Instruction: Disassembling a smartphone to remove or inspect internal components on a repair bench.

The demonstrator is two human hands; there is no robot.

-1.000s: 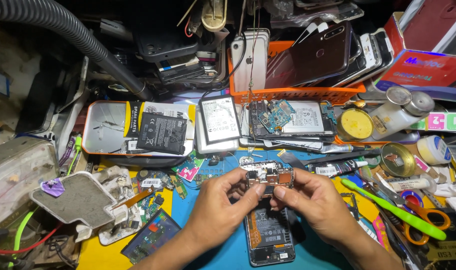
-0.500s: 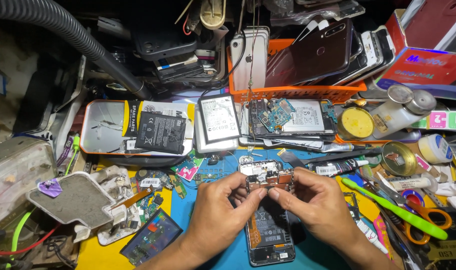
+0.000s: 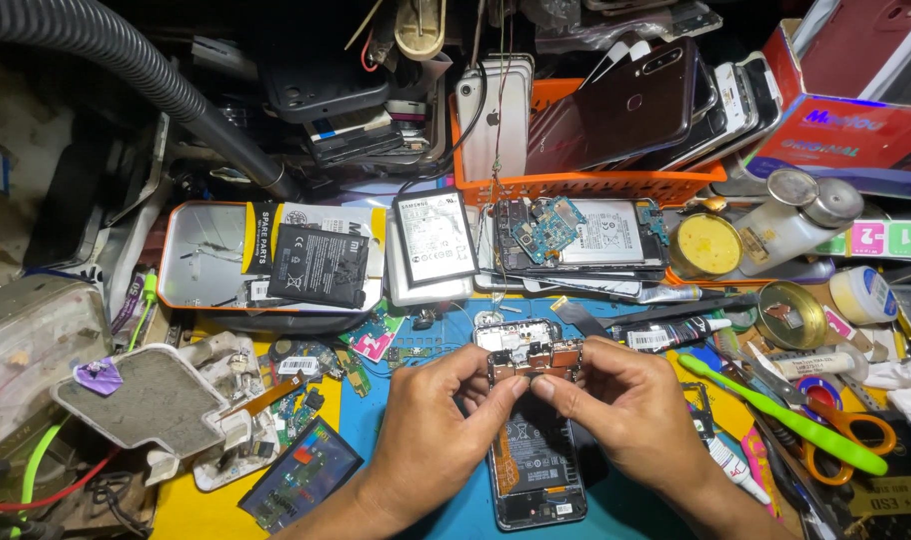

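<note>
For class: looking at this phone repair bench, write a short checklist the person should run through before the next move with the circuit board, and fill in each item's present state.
1. Both hands on the circuit board: ok. The left hand and right hand pinch it at opposite ends.
2. Board is over the opened phone: ok, at its top end.
3. Board fully free of the phone: cannot tell; the fingers hide its underside.
4. Phone lies flat on the blue mat: ok.
5. Space beside the phone is uncluttered: not ok; the green toothbrush, scissors and loose parts crowd it.
</note>
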